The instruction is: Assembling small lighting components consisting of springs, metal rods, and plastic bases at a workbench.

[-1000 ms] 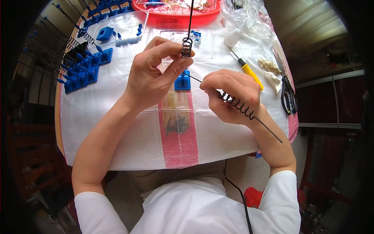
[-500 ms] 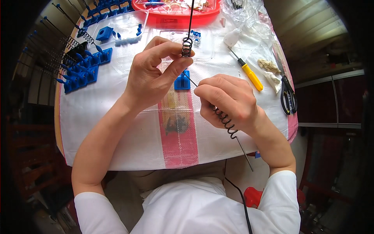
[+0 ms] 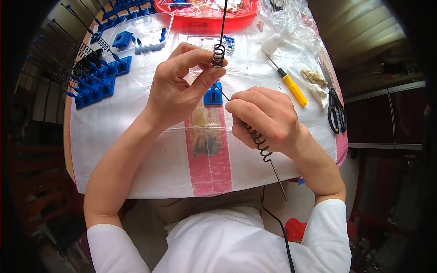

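My left hand (image 3: 184, 82) pinches a black coil spring (image 3: 218, 54) between thumb and fingertips. A straight black rod (image 3: 223, 27) rises out of the top of this coil. In my right hand (image 3: 268, 113), closed fingers grip a second black wire spring (image 3: 258, 142). Its coils show below the palm and end in a straight wire tail pointing down toward the table's front edge. A thin wire (image 3: 222, 92) runs from the right fingertips up to the left thumb. Just behind that wire sits a small blue plastic block (image 3: 212, 96), partly covered.
Blue racks (image 3: 95, 93) with black springs and rods stand at the left. A clear tray (image 3: 150, 45) of blue parts and a red basin (image 3: 205, 20) lie at the back. To the right are a yellow-handled screwdriver (image 3: 295, 90), black scissors (image 3: 337, 113) and plastic bags (image 3: 291, 20).
The spring in my right hand has swung, its lower tail moving left. My right hand has shifted very slightly left. The left hand and its coil look nearly still.
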Tool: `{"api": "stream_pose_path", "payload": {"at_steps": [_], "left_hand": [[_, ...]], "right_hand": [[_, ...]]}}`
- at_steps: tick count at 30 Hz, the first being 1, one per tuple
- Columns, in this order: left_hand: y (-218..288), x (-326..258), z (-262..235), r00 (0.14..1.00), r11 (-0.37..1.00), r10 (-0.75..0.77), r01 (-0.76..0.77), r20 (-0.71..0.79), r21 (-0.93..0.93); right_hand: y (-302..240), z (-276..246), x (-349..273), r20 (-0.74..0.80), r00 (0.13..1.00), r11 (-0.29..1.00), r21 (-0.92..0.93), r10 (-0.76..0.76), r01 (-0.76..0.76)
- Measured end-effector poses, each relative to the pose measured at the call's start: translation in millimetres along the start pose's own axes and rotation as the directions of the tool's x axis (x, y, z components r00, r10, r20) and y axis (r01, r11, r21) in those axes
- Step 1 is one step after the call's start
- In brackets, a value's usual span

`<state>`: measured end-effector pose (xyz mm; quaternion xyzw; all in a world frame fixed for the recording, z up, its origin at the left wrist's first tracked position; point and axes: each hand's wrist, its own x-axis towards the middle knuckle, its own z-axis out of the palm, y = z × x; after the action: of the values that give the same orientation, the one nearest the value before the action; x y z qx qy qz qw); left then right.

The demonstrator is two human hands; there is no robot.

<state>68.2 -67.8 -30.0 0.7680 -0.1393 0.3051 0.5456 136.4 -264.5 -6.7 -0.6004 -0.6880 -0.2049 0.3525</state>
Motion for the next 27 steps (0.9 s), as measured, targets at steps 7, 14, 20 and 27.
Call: {"api": "stream_pose_path", "payload": {"at_steps": [7,14,20,27], "left_hand": [[1,0,-1,1.0,1.0,-0.008,0.008,0.001,0.0],[1,0,-1,1.0,1.0,-0.002,0.002,0.004,0.012],[0,0,-2,1.0,1.0,-0.001,0.001,0.008,0.006],[1,0,-1,1.0,1.0,-0.016,0.016,0.005,0.0]], "right_hand": [[0,-1,0,-0.021,1.0,1.0,0.011,-0.015,0.016],[0,-5,-1,-0.046,0.999,0.999,0.03,-0.012,0.013],[-2,-17,-3,-0.092,0.95,0.942,0.187,0.3,-0.279],[2,-17,-12,0.021,0.803,0.678,0.522,0.596,-0.518]]}}
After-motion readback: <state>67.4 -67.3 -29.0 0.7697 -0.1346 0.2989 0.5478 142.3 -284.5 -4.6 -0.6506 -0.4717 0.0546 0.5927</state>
